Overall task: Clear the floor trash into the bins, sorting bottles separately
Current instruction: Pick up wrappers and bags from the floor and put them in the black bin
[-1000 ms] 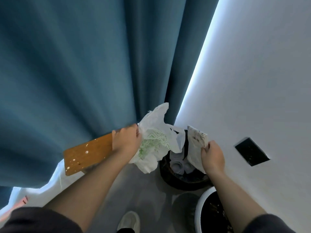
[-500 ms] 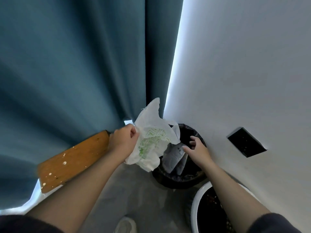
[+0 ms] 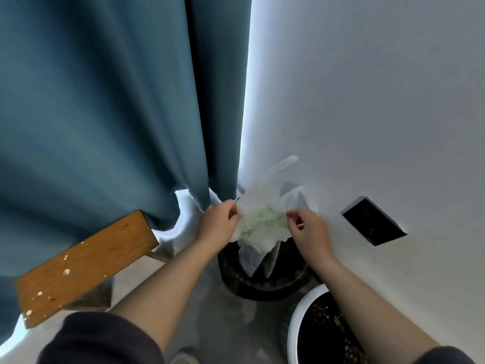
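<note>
1. Both left hand (image 3: 219, 227) and right hand (image 3: 308, 232) pinch the crumpled white green-printed plastic bag (image 3: 262, 228), lower centre, above the round black bin (image 3: 249, 290).
2. I fear this light bag snagging the rim or drifting floorward.

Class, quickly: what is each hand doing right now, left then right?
Left hand: closed, pinching the left edge of the white plastic bag.
Right hand: closed, pinching the bag's right edge.

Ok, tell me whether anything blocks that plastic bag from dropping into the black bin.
Nothing visible does. The left hand and right hand pinch the plastic bag directly over the open black bin.
</note>
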Tool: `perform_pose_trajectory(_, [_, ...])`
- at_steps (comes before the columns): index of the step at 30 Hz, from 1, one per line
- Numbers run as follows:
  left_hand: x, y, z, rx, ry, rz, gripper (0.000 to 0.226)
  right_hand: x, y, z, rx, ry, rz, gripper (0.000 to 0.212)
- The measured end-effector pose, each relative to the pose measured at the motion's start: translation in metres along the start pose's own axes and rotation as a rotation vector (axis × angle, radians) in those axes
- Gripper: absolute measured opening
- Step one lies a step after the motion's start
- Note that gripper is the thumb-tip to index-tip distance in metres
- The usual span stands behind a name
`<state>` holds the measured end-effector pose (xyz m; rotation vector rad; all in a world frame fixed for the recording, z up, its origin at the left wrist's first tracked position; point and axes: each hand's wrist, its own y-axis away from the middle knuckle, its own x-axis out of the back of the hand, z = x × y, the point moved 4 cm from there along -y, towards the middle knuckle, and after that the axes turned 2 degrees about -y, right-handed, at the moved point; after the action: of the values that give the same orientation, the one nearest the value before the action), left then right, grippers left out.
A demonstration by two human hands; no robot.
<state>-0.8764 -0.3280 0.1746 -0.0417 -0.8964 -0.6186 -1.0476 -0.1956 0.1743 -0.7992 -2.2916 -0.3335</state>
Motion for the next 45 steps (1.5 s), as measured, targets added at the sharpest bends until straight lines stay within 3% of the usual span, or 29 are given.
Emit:
perform_pose_trajectory(2, [-0.034,-0.004,-0.01,-0.009,-0.262,-0.191,0.012,-0.014,0.005,0.018,0.05,0.182,-0.129,0.015])
perform_pose_trajectory(4, [-0.067,0.0,-0.023,0.006,-0.57,-0.451,0.03,-0.037,0.011,0.041,0.014,0.354,-0.326,0.021])
perform_pose_trajectory(5, [-0.077,0.002,-0.026,0.019,-0.669,-0.493,0.042,-0.051,0.014,0.052,-0.028,0.424,-0.432,0.022])
perform_pose_trajectory(7, [-0.08,-0.002,-0.025,0.027,-0.705,-0.354,0.069,-0.076,0.016,0.068,-0.104,0.499,-0.568,0.023])
perform_pose_trajectory(9, [-0.083,-0.009,-0.017,-0.092,-0.62,-0.222,0.079,-0.096,0.012,0.075,-0.152,0.504,-0.635,0.028])
perform_pose_trajectory(11, [-0.099,-0.012,-0.014,-0.29,-0.644,-0.299,0.084,-0.11,0.009,0.078,-0.166,0.511,-0.703,0.038])
perform_pose_trajectory(14, [-0.125,-0.02,-0.033,-0.401,-0.959,-0.488,0.079,-0.117,0.004,0.081,-0.12,0.564,-0.775,0.052])
perform_pose_trajectory(18, [-0.147,-0.034,-0.05,-0.417,-1.228,-0.59,0.059,-0.12,-0.004,0.097,-0.057,0.682,-0.878,0.06])
perform_pose_trajectory(29, [-0.192,-0.05,-0.079,-0.39,-1.451,-0.791,0.074,-0.156,-0.003,0.123,-0.136,0.694,-1.01,0.071])
perform_pose_trajectory(35, [-0.177,-0.04,-0.067,-0.426,-1.346,-0.728,0.061,-0.152,-0.002,0.118,-0.144,0.713,-0.951,0.068])
perform_pose_trajectory(41, [-0.101,0.002,-0.031,-0.446,-0.989,-0.457,0.062,-0.099,0.01,0.057,0.07,0.79,-0.596,0.054])
perform_pose_trajectory(45, [-0.029,0.062,-0.027,-0.32,-0.831,-0.253,0.066,-0.064,0.046,-0.001,0.174,0.826,-0.435,0.066])
